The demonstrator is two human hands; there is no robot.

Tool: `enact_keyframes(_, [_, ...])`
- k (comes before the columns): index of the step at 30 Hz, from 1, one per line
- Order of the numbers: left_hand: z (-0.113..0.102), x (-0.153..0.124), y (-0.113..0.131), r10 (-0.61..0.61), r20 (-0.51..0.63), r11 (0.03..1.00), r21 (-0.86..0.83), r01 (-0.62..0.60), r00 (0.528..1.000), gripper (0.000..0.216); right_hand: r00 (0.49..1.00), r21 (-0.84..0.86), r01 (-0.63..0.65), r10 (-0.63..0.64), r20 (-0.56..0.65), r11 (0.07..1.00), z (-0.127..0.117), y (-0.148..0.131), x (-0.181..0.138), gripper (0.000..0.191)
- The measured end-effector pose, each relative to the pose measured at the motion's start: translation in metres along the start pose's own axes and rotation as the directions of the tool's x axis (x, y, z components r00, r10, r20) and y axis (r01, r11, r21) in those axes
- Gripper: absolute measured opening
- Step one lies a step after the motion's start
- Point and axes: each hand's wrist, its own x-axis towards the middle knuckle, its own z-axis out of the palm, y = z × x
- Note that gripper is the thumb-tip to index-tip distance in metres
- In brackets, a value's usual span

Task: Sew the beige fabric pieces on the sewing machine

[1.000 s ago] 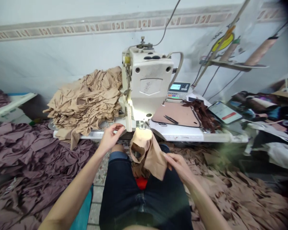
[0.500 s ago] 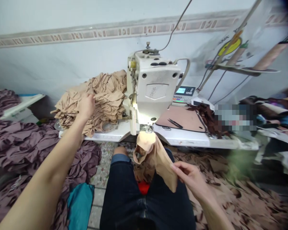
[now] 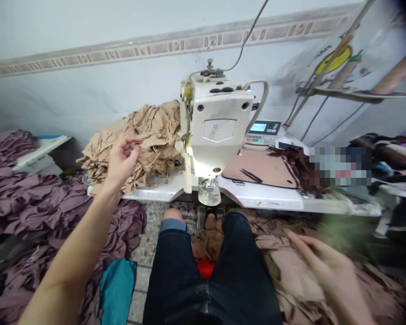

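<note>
My left hand [image 3: 122, 159] is raised over the pile of tan fabric pieces [image 3: 145, 140] on the left of the sewing table, its fingers curled in a loose pinch with nothing clearly in them. My right hand [image 3: 328, 266] is low on the right, blurred by motion, fingers spread over the tan fabric heap [image 3: 291, 271] beside my right leg. The white sewing machine [image 3: 216, 131] stands in the middle, and its presser foot and cylinder arm [image 3: 209, 189] are bare.
Mauve fabric [image 3: 27, 198] is heaped on the left floor. A brown pad with tweezers [image 3: 260, 169], dark brown scraps [image 3: 297, 169] and a control panel [image 3: 262, 131] lie right of the machine. The table edge [image 3: 257, 198] is white. My legs in dark shorts [image 3: 209, 280] fill the lower centre.
The tan piece that hung from the machine is gone from it; my right hand swung it down to the right floor heap and let go. My left hand reached to the tan pile, then lifted.
</note>
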Motion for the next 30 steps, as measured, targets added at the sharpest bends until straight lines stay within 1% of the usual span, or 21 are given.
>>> enact_keyframes(1, [-0.001, -0.017, 0.015, -0.012, -0.006, 0.996, -0.085, 0.011, 1.0, 0.028, 0.996, 0.052, 0.012, -0.016, 0.085, 0.999, 0.02, -0.011, -0.01, 0.046])
enact_keyframes(2, [-0.001, -0.034, 0.029, -0.033, 0.008, 0.986, -0.163, 0.034, 0.999, 0.027, 0.985, 0.115, 0.038, -0.057, 0.165, 0.993, 0.042, -0.025, -0.022, 0.043])
enact_keyframes(3, [0.0, -0.052, 0.042, -0.071, 0.026, 0.969, -0.237, 0.075, 0.997, 0.028, 0.968, 0.176, 0.078, -0.117, 0.221, 0.981, 0.063, -0.04, -0.034, 0.038])
enact_keyframes(5, [0.006, -0.088, 0.059, -0.184, 0.108, 0.913, -0.349, 0.211, 0.977, 0.027, 0.917, 0.273, 0.172, -0.255, 0.307, 0.946, 0.101, -0.071, -0.057, 0.027])
enact_keyframes(6, [0.011, -0.105, 0.064, -0.243, 0.182, 0.874, -0.386, 0.297, 0.953, 0.027, 0.88, 0.324, 0.22, -0.33, 0.341, 0.92, 0.118, -0.085, -0.067, 0.028])
enact_keyframes(7, [0.018, -0.121, 0.066, -0.296, 0.249, 0.83, -0.412, 0.377, 0.922, 0.028, 0.847, 0.361, 0.251, -0.385, 0.366, 0.898, 0.133, -0.096, -0.075, 0.036])
enact_keyframes(9, [0.031, -0.149, 0.064, -0.379, 0.373, 0.729, -0.444, 0.522, 0.847, 0.03, 0.786, 0.428, 0.309, -0.482, 0.388, 0.849, 0.157, -0.112, -0.086, 0.046])
enact_keyframes(11, [0.044, -0.172, 0.057, -0.446, 0.441, 0.62, -0.475, 0.625, 0.779, 0.034, 0.737, 0.469, 0.321, -0.528, 0.422, 0.823, 0.175, -0.118, -0.092, 0.04])
enact_keyframes(13, [0.054, -0.19, 0.049, -0.52, 0.448, 0.518, -0.511, 0.685, 0.727, 0.039, 0.717, 0.464, 0.282, -0.506, 0.479, 0.84, 0.187, -0.118, -0.096, 0.027])
enact_keyframes(14, [0.058, -0.198, 0.045, -0.554, 0.439, 0.477, -0.529, 0.702, 0.707, 0.041, 0.722, 0.445, 0.258, -0.477, 0.501, 0.858, 0.19, -0.116, -0.096, 0.021])
enact_keyframes(16, [0.065, -0.213, 0.042, -0.58, 0.433, 0.439, -0.548, 0.712, 0.69, 0.044, 0.76, 0.386, 0.229, -0.412, 0.503, 0.894, 0.192, -0.111, -0.095, 0.014])
enact_keyframes(17, [0.068, -0.221, 0.041, -0.56, 0.457, 0.44, -0.544, 0.715, 0.692, 0.047, 0.78, 0.361, 0.233, -0.395, 0.486, 0.903, 0.191, -0.108, -0.094, 0.013])
enact_keyframes(19, [0.075, -0.237, 0.043, -0.465, 0.559, 0.461, -0.508, 0.727, 0.686, 0.056, 0.8, 0.319, 0.273, -0.398, 0.448, 0.908, 0.185, -0.102, -0.088, 0.01])
enact_keyframes(21, [0.084, -0.251, 0.045, -0.366, 0.672, 0.476, -0.459, 0.75, 0.644, 0.059, 0.786, 0.284, 0.313, -0.415, 0.458, 0.906, 0.177, -0.096, -0.08, 0.007])
enact_keyframes(24, [0.095, -0.264, 0.045, -0.283, 0.765, 0.509, -0.391, 0.767, 0.578, 0.049, 0.732, 0.238, 0.307, -0.389, 0.559, 0.921, 0.161, -0.088, -0.066, 0.007])
enact_keyframes(25, [0.097, -0.265, 0.044, -0.256, 0.786, 0.542, -0.365, 0.757, 0.563, 0.047, 0.717, 0.218, 0.286, -0.359, 0.598, 0.933, 0.155, -0.086, -0.061, 0.009])
enact_keyframes(27, [0.097, -0.262, 0.042, -0.209, 0.825, 0.66, -0.277, 0.699, 0.525, 0.046, 0.701, 0.167, 0.243, -0.292, 0.651, 0.955, 0.141, -0.083, -0.051, 0.012])
enact_keyframes(28, [0.095, -0.258, 0.042, -0.197, 0.836, 0.733, -0.221, 0.643, 0.513, 0.045, 0.698, 0.14, 0.228, -0.262, 0.667, 0.964, 0.135, -0.082, -0.046, 0.012])
enact_keyframes(30, [0.088, -0.248, 0.043, -0.169, 0.844, 0.859, -0.127, 0.496, 0.509, 0.039, 0.684, 0.117, 0.217, -0.236, 0.691, 0.969, 0.123, -0.08, -0.037, 0.013])
